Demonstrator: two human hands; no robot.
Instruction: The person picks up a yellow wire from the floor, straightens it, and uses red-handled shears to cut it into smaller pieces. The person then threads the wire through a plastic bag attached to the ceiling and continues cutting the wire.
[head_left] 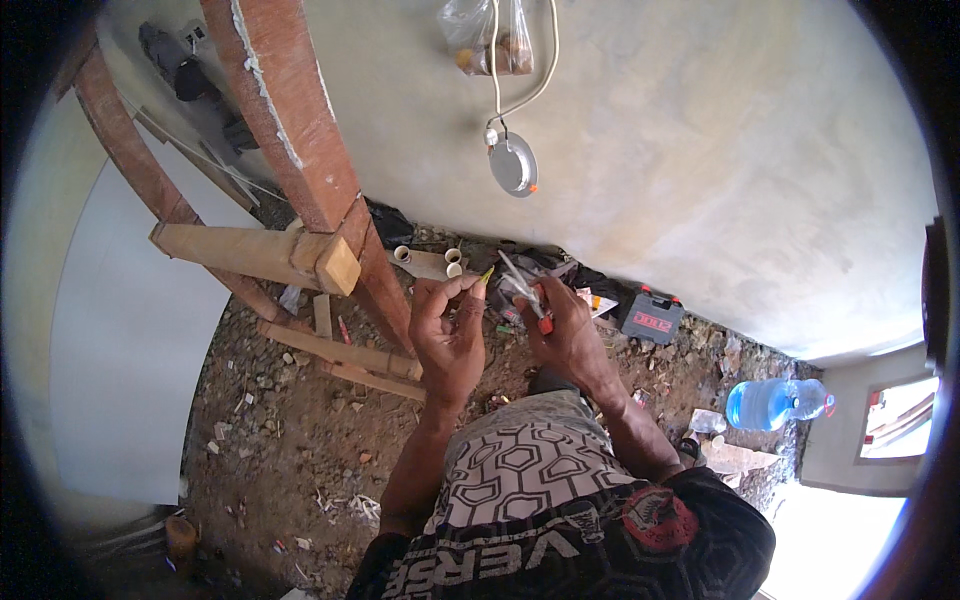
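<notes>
Yellow-green wire (487,274) is pinched in my left hand (450,335) at chest height, above the dirt floor (290,420); right hand (568,330) grips the pliers (528,295). I'd keep the wire taut & bite near the tip, w/ light squeeze.

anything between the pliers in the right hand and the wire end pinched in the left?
Nothing visible. The left hand pinches a yellow-green wire end at its fingertips; the right hand holds red-handled pliers just beside it, with only open air between the two.
</notes>
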